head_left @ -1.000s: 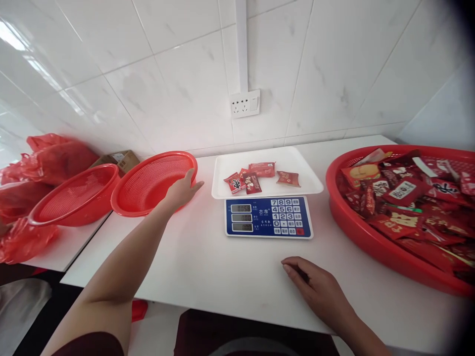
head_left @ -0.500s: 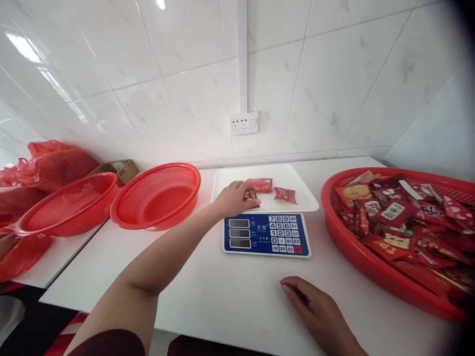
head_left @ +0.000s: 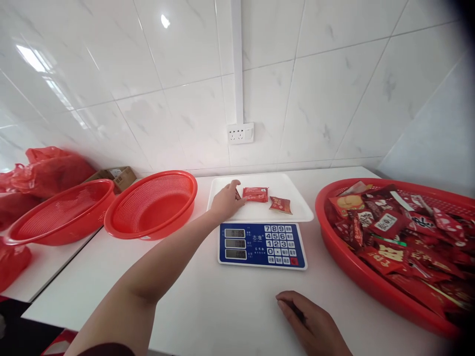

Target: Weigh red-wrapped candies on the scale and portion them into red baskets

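Note:
My left hand [head_left: 225, 201] reaches over the white weighing tray [head_left: 252, 215] of a digital scale, its thumb and fingers closed around a small dark red snack packet [head_left: 237, 195], mostly covered by the hand. Just right of the fingers lies a bright red snack packet [head_left: 255, 194]. A brownish-red packet [head_left: 281, 204] rests farther right on the same tray. In front is the scale's blue keypad panel [head_left: 260, 244] with three lit displays. My right hand [head_left: 311, 321] rests on the table below the scale, fingers curled and closed, with nothing visible in them.
A large red basket [head_left: 334, 247] full of wrapped snacks stands at the right. Two red perforated baskets [head_left: 156, 205] stand on the left, near red plastic bags [head_left: 55, 170] and a cardboard box [head_left: 124, 178]. Behind is a tiled wall with a socket [head_left: 240, 133].
My left fingers have drawn together around the dark red packet, lifting its edge. The scale's top reading has risen. The view has tilted slightly upward; my right hand stays in place.

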`<state>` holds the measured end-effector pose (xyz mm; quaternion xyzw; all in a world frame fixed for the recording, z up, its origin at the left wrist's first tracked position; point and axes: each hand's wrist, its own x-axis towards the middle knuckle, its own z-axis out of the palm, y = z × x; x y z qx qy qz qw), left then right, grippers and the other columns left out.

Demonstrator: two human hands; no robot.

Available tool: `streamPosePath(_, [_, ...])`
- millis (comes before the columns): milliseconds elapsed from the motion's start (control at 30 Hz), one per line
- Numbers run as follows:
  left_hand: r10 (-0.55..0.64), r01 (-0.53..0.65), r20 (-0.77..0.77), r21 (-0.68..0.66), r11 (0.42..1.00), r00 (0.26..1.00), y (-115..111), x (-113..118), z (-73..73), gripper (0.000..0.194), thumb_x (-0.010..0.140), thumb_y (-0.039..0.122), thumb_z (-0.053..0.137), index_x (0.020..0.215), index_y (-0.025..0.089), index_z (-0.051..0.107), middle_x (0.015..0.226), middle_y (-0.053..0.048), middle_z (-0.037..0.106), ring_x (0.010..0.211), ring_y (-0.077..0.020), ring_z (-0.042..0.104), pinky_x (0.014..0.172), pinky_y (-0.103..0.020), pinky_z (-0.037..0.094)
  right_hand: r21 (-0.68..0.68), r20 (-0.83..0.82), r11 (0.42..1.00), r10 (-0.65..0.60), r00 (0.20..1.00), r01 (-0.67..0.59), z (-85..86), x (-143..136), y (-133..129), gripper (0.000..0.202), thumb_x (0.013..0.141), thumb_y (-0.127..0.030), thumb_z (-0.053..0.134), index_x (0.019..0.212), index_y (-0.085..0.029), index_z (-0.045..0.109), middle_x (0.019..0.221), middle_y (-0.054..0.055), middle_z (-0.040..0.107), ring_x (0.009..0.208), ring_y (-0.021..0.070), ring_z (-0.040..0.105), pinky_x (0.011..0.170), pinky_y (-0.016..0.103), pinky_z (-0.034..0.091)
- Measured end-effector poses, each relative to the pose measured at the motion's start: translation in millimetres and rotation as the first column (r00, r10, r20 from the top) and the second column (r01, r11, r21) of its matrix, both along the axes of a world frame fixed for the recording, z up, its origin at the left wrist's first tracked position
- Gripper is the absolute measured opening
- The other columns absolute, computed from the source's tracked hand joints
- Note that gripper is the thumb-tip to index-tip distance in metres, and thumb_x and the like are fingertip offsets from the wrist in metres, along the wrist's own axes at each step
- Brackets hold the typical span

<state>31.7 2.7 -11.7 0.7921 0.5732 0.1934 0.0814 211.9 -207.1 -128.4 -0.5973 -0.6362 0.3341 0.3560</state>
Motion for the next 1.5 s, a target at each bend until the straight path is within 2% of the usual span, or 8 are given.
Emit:
streamPosePath(333, [0.306, -0.331, 0.159, 0.170, 0.928, 0.939, 19.2, -98.4, 47.8, 0.036, 0.079, 0.032, 0.054, 0.113, 0.026, 0.044, 0.077, 0.000, 0.061, 0.071, -0.0178, 0.059, 0.058, -0.027, 0.044, -0.016, 0.031, 1.000, -0.025, 0.999, 0.026, -0.2, -0.6, -1.1, 0.027, 0.083, -0.047, 0.045, 0.080, -0.028, 0.065, 0.079, -0.002, 0.070, 0.070, 0.0180, 0.064, 0.062, 0.026, 0.051])
streamPosePath(533, [0.497, -0.508, 0.122, 0.098, 0.855, 0.859, 19.7, -166.8, 42.5, 0.028, 0.082, 0.035, 0.049, 0.106, 0.021, 0.048, 0.087, -0.005, 0.064, 0.076, -0.0180, 0.061, 0.061, -0.027, 0.046, -0.050, 0.077, 0.998, 0.029, 0.997, -0.026, -3.3, 5.1, 1.3, 0.029, 0.083, -0.050, 0.046, 0.084, -0.029, 0.065, 0.085, -0.001, 0.071, 0.076, 0.0192, 0.066, 0.067, 0.027, 0.053])
streamPosePath(667, [0.492, -0.494, 0.059, 0.048, 0.868, 0.869, 19.5, -179.4, 34.9, 0.027, 0.086, 0.034, 0.044, 0.104, 0.016, 0.052, 0.103, -0.012, 0.064, 0.095, -0.0248, 0.059, 0.075, -0.036, 0.047, -0.026, 0.081, 0.999, 0.023, 0.996, -0.021, -3.2, 5.5, 1.6, 0.028, 0.082, -0.050, 0.048, 0.084, -0.028, 0.066, 0.085, 0.000, 0.072, 0.075, 0.0202, 0.066, 0.065, 0.027, 0.053])
streamPosePath(800, [0.356, -0.358, 0.047, 0.052, 0.932, 0.933, 25.1, -142.0, 32.9, 0.044, 0.088, 0.043, 0.040, 0.121, 0.016, 0.047, 0.132, -0.016, 0.048, 0.123, -0.0300, 0.042, 0.094, -0.044, 0.038, -0.023, 0.048, 1.000, -0.006, 0.999, 0.008, 0.8, 1.5, 0.4, 0.027, 0.083, -0.048, 0.047, 0.081, -0.029, 0.065, 0.082, -0.001, 0.071, 0.072, 0.0190, 0.065, 0.063, 0.026, 0.052])
streamPosePath(967, [-0.018, 0.016, 0.039, 0.035, 0.999, 0.999, 23.1, -27.4, 22.8, 0.059, 0.082, 0.058, 0.043, 0.131, 0.024, 0.041, 0.140, -0.007, 0.043, 0.130, -0.0210, 0.036, 0.105, -0.034, 0.030, -0.007, 0.035, 1.000, 0.010, 0.999, -0.010, 1.9, -0.2, 1.0, 0.027, 0.085, -0.046, 0.045, 0.081, -0.027, 0.064, 0.078, 0.000, 0.071, 0.069, 0.0182, 0.064, 0.062, 0.026, 0.051])
streamPosePath(1133, [-0.285, 0.261, -0.127, -0.173, 0.950, 0.950, 11.8, 68.2, 6.9, 0.076, 0.076, 0.072, 0.036, 0.139, 0.031, 0.026, 0.152, -0.010, 0.018, 0.140, -0.0353, 0.003, 0.103, -0.067, 0.008, -0.011, 0.035, 1.000, -0.001, 0.999, 0.002, 1.2, -0.2, 0.0, 0.026, 0.085, -0.045, 0.046, 0.081, -0.027, 0.064, 0.076, -0.001, 0.070, 0.067, 0.0169, 0.063, 0.060, 0.025, 0.050])
streamPosePath(1300, [-0.290, 0.226, -0.235, -0.265, 0.937, 0.928, 9.1, 92.2, 3.4, 0.071, 0.072, 0.072, 0.039, 0.128, 0.028, 0.042, 0.143, -0.014, 0.035, 0.133, -0.0418, 0.019, 0.095, -0.073, 0.016, 0.025, 0.040, 0.999, -0.044, 0.998, 0.043, 0.0, -2.0, -1.5, 0.027, 0.085, -0.045, 0.045, 0.079, -0.027, 0.064, 0.073, -0.002, 0.069, 0.063, 0.0161, 0.062, 0.058, 0.025, 0.050])
streamPosePath(1500, [-0.272, 0.229, -0.228, -0.199, 0.953, 0.935, 10.8, 80.8, 6.2, 0.050, 0.071, 0.051, 0.055, 0.110, 0.021, 0.049, 0.122, -0.013, 0.049, 0.114, -0.0334, 0.044, 0.087, -0.055, 0.041, 0.012, 0.018, 1.000, -0.002, 1.000, 0.002, -5.4, 0.0, 0.1, 0.028, 0.084, -0.048, 0.045, 0.081, -0.027, 0.064, 0.075, 0.000, 0.070, 0.065, 0.0174, 0.063, 0.059, 0.025, 0.051])
